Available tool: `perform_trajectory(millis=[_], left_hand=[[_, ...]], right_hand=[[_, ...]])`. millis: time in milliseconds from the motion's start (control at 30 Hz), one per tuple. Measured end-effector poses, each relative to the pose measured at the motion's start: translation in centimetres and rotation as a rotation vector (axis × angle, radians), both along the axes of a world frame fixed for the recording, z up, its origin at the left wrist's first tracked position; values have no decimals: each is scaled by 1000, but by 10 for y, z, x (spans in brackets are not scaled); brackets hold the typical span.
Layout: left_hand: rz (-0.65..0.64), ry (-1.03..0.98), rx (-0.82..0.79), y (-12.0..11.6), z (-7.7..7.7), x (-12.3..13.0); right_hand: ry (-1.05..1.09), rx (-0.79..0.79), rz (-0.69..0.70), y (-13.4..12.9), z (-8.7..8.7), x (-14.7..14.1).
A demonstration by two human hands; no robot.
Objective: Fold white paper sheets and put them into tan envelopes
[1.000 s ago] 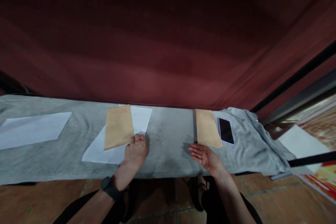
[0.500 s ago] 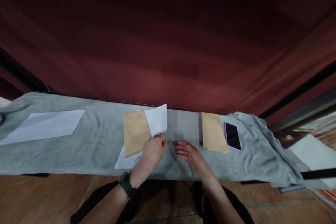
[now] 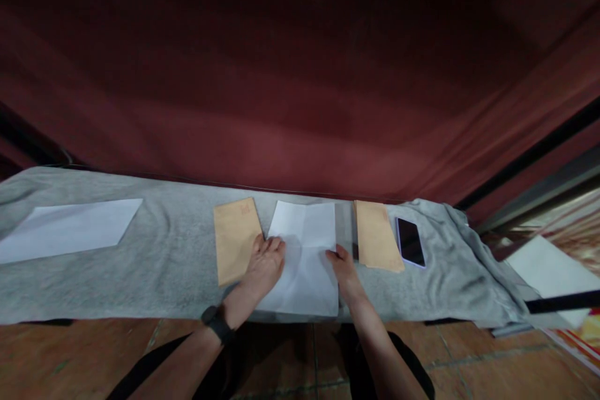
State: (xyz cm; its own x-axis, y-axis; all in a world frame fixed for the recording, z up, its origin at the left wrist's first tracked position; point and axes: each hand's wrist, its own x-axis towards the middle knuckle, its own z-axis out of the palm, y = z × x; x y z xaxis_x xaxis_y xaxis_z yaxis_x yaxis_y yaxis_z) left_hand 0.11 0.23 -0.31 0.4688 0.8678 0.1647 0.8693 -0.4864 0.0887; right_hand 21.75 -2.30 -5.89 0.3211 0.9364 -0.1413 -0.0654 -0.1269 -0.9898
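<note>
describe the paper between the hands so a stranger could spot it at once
On the long gray cloth, find the lone tan envelope and the envelope stack to its right. Between them lies the white sheet, with the left hand and right hand at its edges. Unlike the white paper at far left, it shows fold creases.

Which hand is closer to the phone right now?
Right. The right hand is at the right edge of the creased white sheet, left of the phone, with the stacked brown envelopes between. The left hand is at the sheet's left side, farther away.
</note>
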Motion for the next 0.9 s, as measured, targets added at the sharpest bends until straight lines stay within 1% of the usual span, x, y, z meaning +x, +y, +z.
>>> perform_trajectory(millis=[100, 233, 300, 367, 400, 433, 500, 600, 667, 733, 800, 900], left_hand=[[56, 103, 38, 8, -2, -24], [147, 162, 8, 11, 5, -47], [192, 121, -40, 12, 5, -50], [203, 23, -86, 11, 1, -44], [184, -33, -107, 9, -3, -38], [137, -81, -128, 6, -7, -31], [6, -114, -192, -2, -12, -15], [-111, -96, -374, -17, -11, 0], [-176, -68, -492, -25, -5, 0], [-227, -35, -565, -32, 0, -6], [-254, -4, -576, -36, 2, -14], [-261, 22, -528, -38, 1, -21]], right_hand=[[-33, -15, -25, 5, -4, 8], [-101, -9, -65, 10, -8, 12], [-137, -5, -82, 12, -11, 13], [-168, -3, -96, 14, -13, 13], [-183, -3, -104, 15, -15, 13], [-198, -6, -112, 15, -16, 12], [-227, -19, -127, 16, -17, 12], [-263, -38, -125, 15, -16, 14], [-294, -29, -108, 12, -14, 18], [-328, 2, -75, 8, -11, 24], [-346, 32, -36, 3, -9, 30], [-314, 38, -13, -3, -10, 35]])
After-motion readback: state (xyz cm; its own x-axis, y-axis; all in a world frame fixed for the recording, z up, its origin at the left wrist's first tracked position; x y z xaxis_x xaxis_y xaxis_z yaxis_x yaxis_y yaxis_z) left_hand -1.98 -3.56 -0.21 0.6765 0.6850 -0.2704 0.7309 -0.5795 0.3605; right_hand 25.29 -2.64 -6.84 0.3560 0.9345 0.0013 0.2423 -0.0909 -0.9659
